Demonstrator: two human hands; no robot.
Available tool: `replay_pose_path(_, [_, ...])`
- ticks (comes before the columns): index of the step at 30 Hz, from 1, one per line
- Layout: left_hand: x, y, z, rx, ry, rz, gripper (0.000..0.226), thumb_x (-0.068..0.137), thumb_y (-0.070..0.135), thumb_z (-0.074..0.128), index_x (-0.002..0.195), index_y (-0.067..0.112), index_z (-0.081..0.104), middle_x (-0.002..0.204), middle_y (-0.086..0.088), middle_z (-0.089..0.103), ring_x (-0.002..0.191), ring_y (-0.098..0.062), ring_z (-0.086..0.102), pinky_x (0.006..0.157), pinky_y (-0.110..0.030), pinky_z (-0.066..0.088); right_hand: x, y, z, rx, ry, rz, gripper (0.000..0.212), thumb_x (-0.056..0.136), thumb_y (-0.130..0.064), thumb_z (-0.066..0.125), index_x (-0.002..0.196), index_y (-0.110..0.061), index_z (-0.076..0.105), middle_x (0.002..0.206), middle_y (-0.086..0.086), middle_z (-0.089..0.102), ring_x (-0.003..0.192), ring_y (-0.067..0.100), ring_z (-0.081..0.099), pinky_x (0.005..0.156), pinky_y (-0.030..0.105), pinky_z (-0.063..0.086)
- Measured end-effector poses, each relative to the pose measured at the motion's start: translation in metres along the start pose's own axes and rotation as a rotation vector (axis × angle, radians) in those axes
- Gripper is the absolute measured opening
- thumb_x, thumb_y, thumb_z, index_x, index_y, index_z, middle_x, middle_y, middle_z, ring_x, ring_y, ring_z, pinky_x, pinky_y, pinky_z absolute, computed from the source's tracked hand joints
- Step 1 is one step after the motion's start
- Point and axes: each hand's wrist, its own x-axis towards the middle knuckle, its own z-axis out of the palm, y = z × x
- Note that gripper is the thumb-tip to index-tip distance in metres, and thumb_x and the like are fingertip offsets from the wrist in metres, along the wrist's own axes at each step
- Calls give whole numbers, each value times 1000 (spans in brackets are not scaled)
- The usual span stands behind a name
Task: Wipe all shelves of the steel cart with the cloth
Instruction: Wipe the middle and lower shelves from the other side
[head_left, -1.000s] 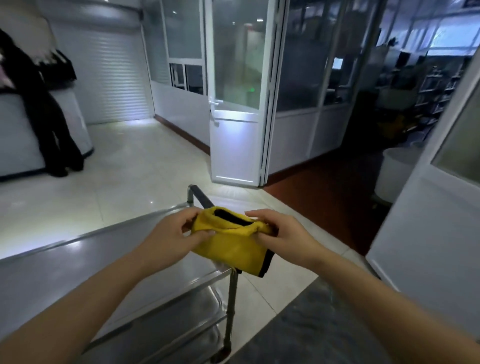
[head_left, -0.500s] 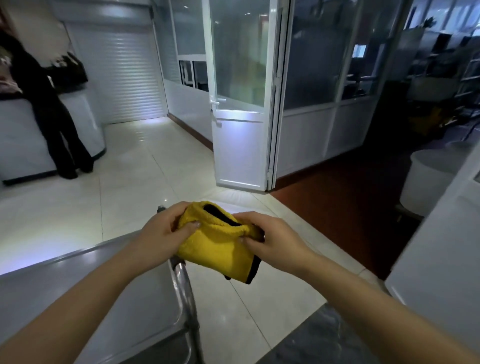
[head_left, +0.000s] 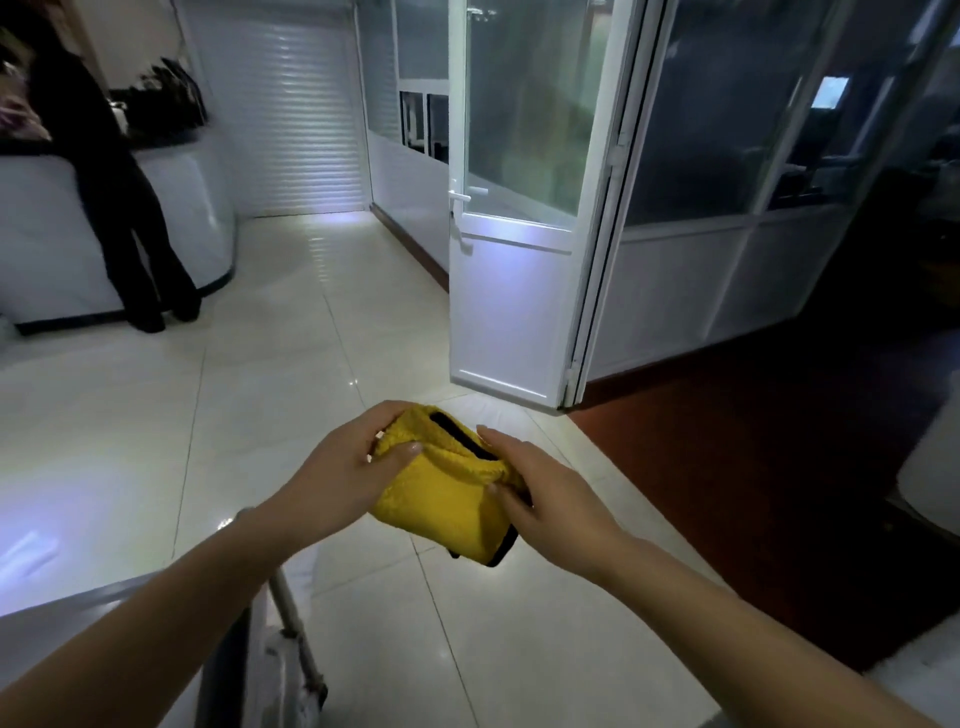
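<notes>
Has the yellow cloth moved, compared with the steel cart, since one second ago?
Yes. The yellow cloth, held by both hands, was over the steel cart top's corner; now it is right of the cart, above the floor tiles.

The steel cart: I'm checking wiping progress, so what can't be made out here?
Head view:
- Steel cart: only a top corner shows; the frame edge and left forearm hide the rest.
- Lower shelves: out of view.
- Yellow cloth: folded, partly covered by left hand and right hand.

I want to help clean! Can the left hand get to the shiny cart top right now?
Probably yes. The cart top lies just under the left forearm with nothing between, but the left hand and right hand both hold the yellow cloth.
</notes>
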Motion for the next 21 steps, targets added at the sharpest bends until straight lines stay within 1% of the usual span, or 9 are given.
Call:
replay_pose_path(2, [37, -4, 5, -10, 1, -25, 35, 89, 53, 49, 123, 45, 50, 116, 17, 59, 104, -7, 56, 84, -25, 48, 33, 32, -4, -23, 13, -61, 60, 98, -33, 49, 147, -44, 16, 138, -9, 47, 115, 4, 48, 97, 26, 45])
replay_pose_path(4, [76, -9, 10, -18, 32, -31, 24, 91, 51, 51, 115, 48, 51, 111, 20, 59, 103, -5, 56, 85, -25, 48, 67, 65, -6, -45, 7, -136, 67, 97, -38, 50, 143, -52, 4, 143, -10, 41, 117, 3, 44, 97, 25, 45])
replay_pose_path(7, [130, -22, 17, 17, 117, -83, 22, 95, 29, 56, 111, 44, 54, 107, 15, 60, 101, -15, 58, 84, -32, 50, 123, 116, -3, -100, -10, -259, 73, 95, -51, 48, 144, -54, -6, 159, -14, 11, 141, 9, 24, 110, 28, 34])
replay_pose_path(9, [162, -30, 18, 2, 219, -167, 24, 94, 26, 58, 117, 35, 58, 113, 7, 61, 102, -20, 58, 83, -37, 52, 161, 141, 4, -146, 6, -356, 77, 92, -59, 45, 148, -47, -6, 159, -17, -4, 145, 8, 13, 113, 25, 20])
replay_pose_path(10, [176, -33, 17, -13, 285, -228, 25, 93, 27, 59, 117, 33, 60, 114, 4, 61, 102, -21, 58, 81, -38, 53, 179, 150, 8, -159, 12, -406, 79, 91, -62, 45, 151, -41, -3, 160, -14, -5, 146, 9, 8, 113, 26, 16])
replay_pose_path(12, [201, -39, 14, -64, 402, -329, 23, 91, 30, 62, 114, 32, 62, 110, 2, 63, 99, -22, 60, 78, -39, 56, 212, 162, 18, -136, -7, -511, 84, 90, -63, 50, 154, -30, 5, 162, -4, 0, 149, 16, 4, 116, 37, 17])
replay_pose_path(15, [233, -53, 3, -201, 542, -455, 24, 89, 28, 65, 114, 28, 62, 104, -4, 65, 93, -25, 64, 71, -39, 58, 265, 172, 38, -100, -48, -659, 92, 85, -60, 58, 154, -26, 8, 162, 5, 1, 149, 27, 4, 115, 52, 16])
replay_pose_path(18, [251, -76, -14, -361, 635, -568, 29, 89, 24, 66, 117, 23, 60, 105, -11, 64, 94, -30, 65, 66, -39, 58, 318, 167, 65, -64, -78, -726, 90, 84, -55, 61, 153, -25, 11, 162, 10, 5, 148, 32, 6, 115, 55, 20])
replay_pose_path(21, [264, -106, -44, -471, 692, -648, 33, 88, 21, 67, 119, 15, 59, 107, -15, 66, 92, -31, 68, 64, -38, 58, 374, 148, 100, -22, -128, -757, 79, 91, -39, 60, 150, -23, 12, 159, 16, 14, 147, 35, 11, 113, 58, 26])
